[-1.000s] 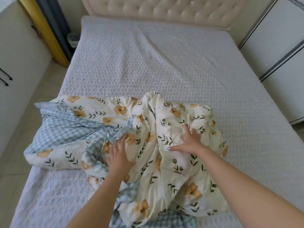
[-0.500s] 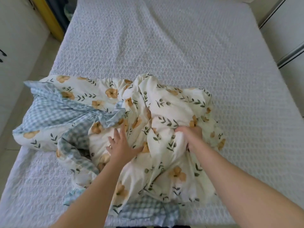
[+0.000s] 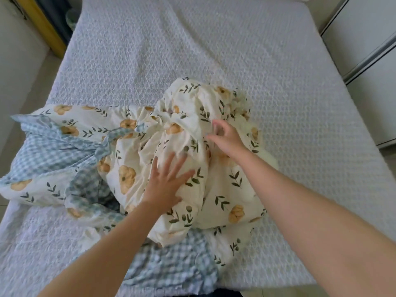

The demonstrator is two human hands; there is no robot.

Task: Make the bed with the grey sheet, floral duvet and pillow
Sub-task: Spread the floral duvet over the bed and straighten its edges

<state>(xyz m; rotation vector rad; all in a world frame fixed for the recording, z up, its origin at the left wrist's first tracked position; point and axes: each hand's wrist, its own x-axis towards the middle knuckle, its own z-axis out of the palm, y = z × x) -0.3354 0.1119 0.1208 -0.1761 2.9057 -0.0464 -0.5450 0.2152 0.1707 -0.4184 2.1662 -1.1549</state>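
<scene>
Duvet bunched, beneath left hand, right hand

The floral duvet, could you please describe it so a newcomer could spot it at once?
The grey sheet fills most of the view. Bunched at its near end lies the floral duvet. Nothing else there is cream with orange flowers and green sprigs, with a blue-and-white checked underside.

My only camera rides on my head, wide-angle, looking forward and down across the bed from its near edge, close above its nearer half.
</scene>
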